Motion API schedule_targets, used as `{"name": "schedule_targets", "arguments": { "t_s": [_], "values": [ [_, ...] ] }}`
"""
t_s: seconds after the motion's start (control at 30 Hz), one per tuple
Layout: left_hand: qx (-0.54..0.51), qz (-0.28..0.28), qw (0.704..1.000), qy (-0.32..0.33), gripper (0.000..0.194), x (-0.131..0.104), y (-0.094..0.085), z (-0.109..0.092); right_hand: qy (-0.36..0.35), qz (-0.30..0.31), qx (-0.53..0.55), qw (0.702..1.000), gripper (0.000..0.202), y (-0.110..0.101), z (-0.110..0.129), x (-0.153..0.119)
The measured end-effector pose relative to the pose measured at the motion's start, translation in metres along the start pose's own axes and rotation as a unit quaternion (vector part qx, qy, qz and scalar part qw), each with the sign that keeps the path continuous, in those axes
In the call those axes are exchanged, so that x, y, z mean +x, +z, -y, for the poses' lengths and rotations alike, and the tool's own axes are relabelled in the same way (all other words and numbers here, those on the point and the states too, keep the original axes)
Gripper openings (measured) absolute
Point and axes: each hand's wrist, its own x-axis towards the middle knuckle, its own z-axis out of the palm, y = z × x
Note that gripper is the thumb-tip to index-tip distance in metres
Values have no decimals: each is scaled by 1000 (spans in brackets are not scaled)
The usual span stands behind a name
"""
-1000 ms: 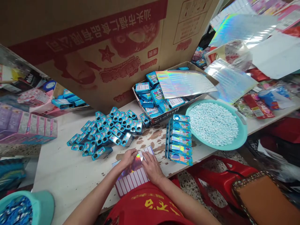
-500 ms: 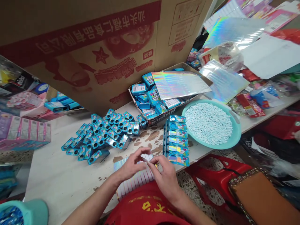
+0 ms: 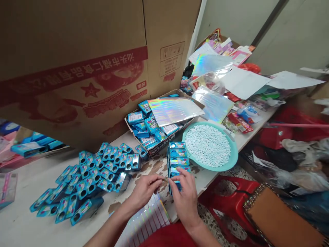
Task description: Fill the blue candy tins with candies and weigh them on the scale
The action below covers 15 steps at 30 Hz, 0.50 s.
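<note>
both hands meet above the table's near edge, the left hand (image 3: 147,189) and the right hand (image 3: 185,195) each with thumb and fingers pinched on one tiny strip (image 3: 165,179), too small and blurred to make out clearly. the strip sits between the two sets of fingertips, in front of the row of blue tins (image 3: 177,152), which stands side by side and is partly covered by the right hand. below the hands, a sticker sheet (image 3: 146,223) with pale bars and a shiny rainbow sheen lies at the table's edge, next to red cloth (image 3: 164,236). to the left, a loose cluster of blue containers (image 3: 89,175), most with a round dark opening, spreads over the worn white table (image 3: 17,223). just right of the row is a turquoise basin (image 3: 233,159) full of pale blue candies (image 3: 208,144). behind it, an open carton (image 3: 160,150) holds more blue packs, with a holographic sheet (image 3: 174,111) laid across them. a big cardboard box (image 3: 113,31) with red print rises at the back. farther right lie more sheets and colorful packets (image 3: 240,121), and a red stool (image 3: 223,202) stands beside the table.
</note>
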Motion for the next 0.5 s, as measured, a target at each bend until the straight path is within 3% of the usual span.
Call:
{"name": "schedule_targets", "arguments": {
  "t_s": [0.1,0.2,0.5],
  "values": [
    [56,-24,997,52,27,23,-4,-16,4,-27,-23,999,16,1,-13,21],
    [64,-6,994,84,17,49,-9,-26,19,-16,-32,999,16,3,-25,45],
    [88,2,989,120,7,110,-14,-20,79,-15,-33,996,11,23,-59,87]
  ]
}}
